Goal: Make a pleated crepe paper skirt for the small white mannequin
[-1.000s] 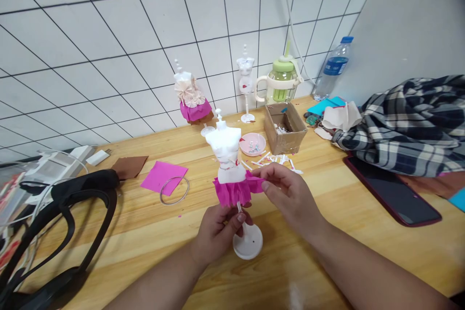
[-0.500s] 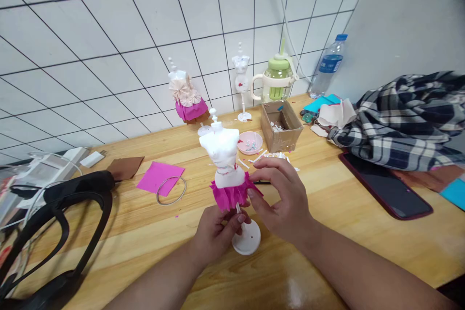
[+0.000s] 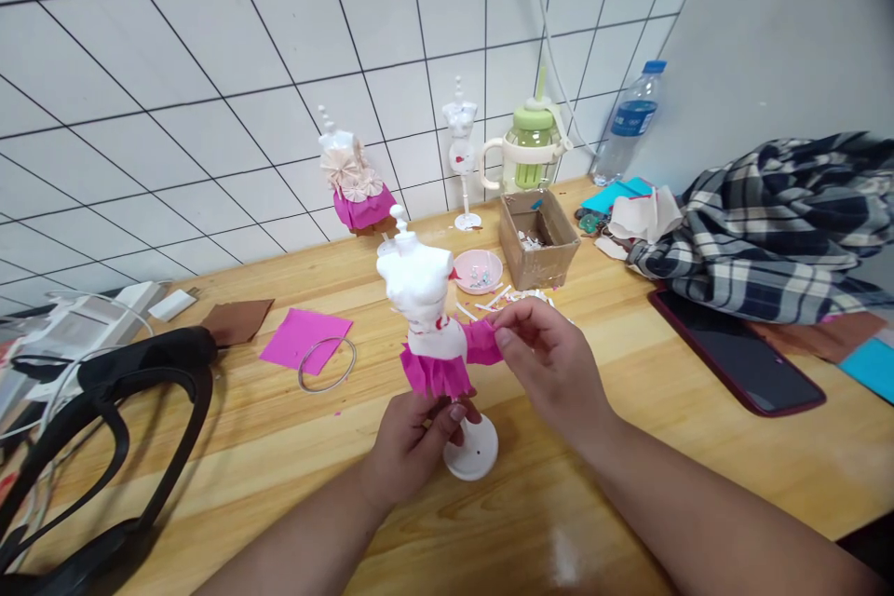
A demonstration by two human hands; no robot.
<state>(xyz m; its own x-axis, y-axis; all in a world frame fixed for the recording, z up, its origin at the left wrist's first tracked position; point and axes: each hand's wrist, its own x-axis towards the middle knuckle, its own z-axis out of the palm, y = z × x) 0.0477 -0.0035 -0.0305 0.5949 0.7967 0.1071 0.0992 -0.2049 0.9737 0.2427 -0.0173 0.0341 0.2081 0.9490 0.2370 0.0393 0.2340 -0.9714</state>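
Note:
A small white dress-form mannequin tilts in front of me, its round base facing me near the table's front. My left hand is closed around its thin stand, just below the hips. Around the hips runs a pleated magenta paper skirt. Its right end, a loose magenta strip, sticks out from the form's side. The thumb and fingers of my right hand pinch the outer end of that strip.
Behind stand a dressed mannequin, a bare mannequin, a pink dish, a cardboard box and a green-lidded cup. Left lie magenta paper, a metal ring and black glasses-like headgear. A phone and plaid cloth lie right.
My right hand has drawn the magenta strip's end outward to the right, away from the hips. The mannequin has turned slightly, with my left hand still on its stand.

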